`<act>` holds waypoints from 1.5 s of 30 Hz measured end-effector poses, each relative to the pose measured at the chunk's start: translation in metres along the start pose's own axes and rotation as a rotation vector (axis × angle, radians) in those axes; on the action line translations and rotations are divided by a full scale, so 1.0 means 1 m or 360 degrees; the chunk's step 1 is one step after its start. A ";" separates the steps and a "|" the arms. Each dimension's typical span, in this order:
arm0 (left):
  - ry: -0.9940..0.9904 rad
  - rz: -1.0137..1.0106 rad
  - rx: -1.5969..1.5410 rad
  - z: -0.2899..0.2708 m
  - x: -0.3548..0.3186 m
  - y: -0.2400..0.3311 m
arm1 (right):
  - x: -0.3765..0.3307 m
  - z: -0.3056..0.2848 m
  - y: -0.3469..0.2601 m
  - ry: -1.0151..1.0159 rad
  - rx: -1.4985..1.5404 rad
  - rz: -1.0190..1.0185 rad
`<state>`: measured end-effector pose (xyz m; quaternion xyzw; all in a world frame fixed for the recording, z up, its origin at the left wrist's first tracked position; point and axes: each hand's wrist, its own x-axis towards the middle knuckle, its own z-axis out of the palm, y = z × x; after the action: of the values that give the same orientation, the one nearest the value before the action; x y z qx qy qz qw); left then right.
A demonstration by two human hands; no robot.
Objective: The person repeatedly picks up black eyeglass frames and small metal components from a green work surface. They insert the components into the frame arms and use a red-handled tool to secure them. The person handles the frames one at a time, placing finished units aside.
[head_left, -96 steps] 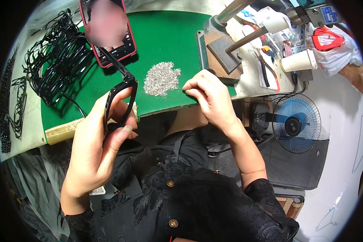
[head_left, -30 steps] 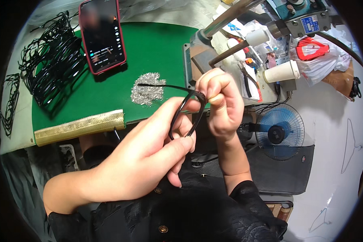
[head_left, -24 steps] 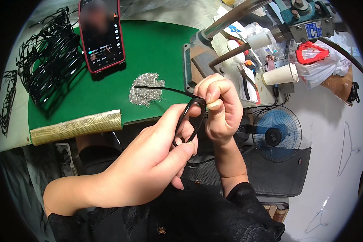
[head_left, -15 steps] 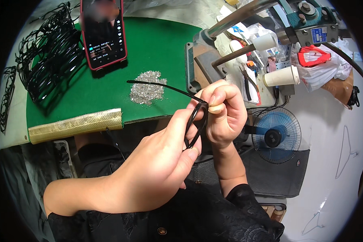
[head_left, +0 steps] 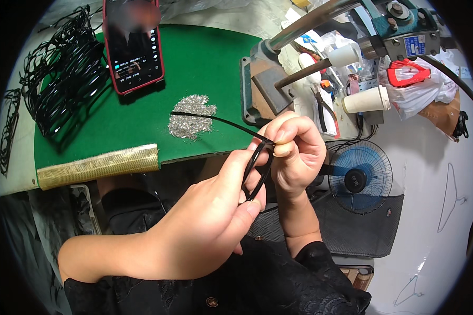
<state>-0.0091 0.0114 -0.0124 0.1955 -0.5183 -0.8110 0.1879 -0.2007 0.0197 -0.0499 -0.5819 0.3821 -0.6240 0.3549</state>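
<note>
A pile of black frames (head_left: 63, 73) and a red-cased phone (head_left: 133, 44) are lying on the green mat (head_left: 205, 58) beside a heap of tiny silver parts (head_left: 190, 116). The left hand (head_left: 210, 220) is gripping a black eyeglass frame (head_left: 256, 168) below the mat's edge, while the right hand (head_left: 294, 152) is pinching its hinge corner.
</note>
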 end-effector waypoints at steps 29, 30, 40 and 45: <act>0.0017 0.0031 -0.0418 -0.003 0.001 0.006 | 0.006 0.004 -0.005 -0.0032 0.0225 0.0188; 0.0017 0.0039 -0.0433 -0.003 0.002 0.006 | 0.006 0.005 -0.005 -0.0026 0.0205 0.0174; 0.0057 0.0062 -0.0676 0.001 0.009 0.009 | 0.013 0.013 -0.010 0.0095 0.0080 0.0065; 0.0082 0.0068 -0.0646 0.002 0.008 0.007 | 0.018 0.009 -0.011 0.0000 -0.0058 -0.0050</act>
<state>-0.0167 0.0061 -0.0060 0.1633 -0.3432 -0.8894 0.2539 -0.1930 0.0085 -0.0320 -0.5942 0.3841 -0.6225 0.3344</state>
